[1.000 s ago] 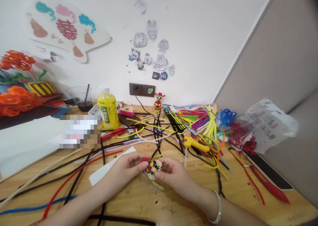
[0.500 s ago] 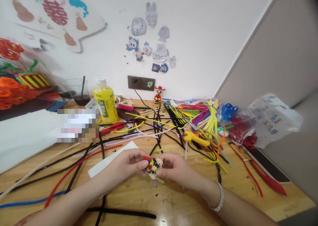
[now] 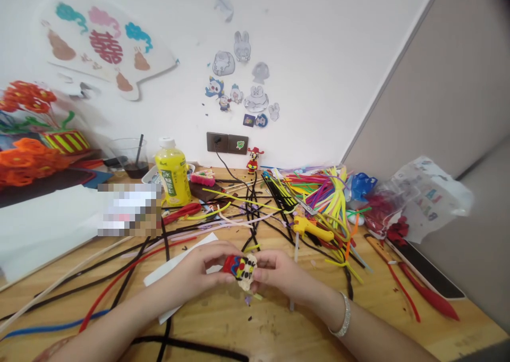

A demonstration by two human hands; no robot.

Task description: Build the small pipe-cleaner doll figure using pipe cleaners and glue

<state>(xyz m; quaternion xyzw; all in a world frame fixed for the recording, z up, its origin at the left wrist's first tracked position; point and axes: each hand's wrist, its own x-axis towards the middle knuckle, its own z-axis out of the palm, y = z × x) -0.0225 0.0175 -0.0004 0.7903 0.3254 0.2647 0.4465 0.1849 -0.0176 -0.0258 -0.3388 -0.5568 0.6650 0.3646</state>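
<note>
A small figure (image 3: 241, 269) with a red body, blue and yellow parts, black marks and a cream-coloured end is held between both hands above the wooden table. My left hand (image 3: 209, 266) pinches its red end between thumb and fingers. At the cream end, my right hand (image 3: 274, 270) grips with thumb and fingertips. A white sheet (image 3: 171, 269) lies partly under my left forearm. Behind the hands, black pipe cleaners (image 3: 252, 208) cross on the table. A similar red-hatted figure (image 3: 253, 160) stands upright by the wall.
A yellow bottle (image 3: 173, 173) and a plastic cup (image 3: 135, 163) stand at the back left. The yellow glue gun (image 3: 313, 228) lies right of centre, before a coloured pipe-cleaner bundle (image 3: 338, 192). Red-handled tool (image 3: 428, 290) and plastic bag (image 3: 430, 197) are at the right.
The head view has shifted, showing more of the wall. The figure has been turned slightly between the hands, and more of its red and blue part shows.
</note>
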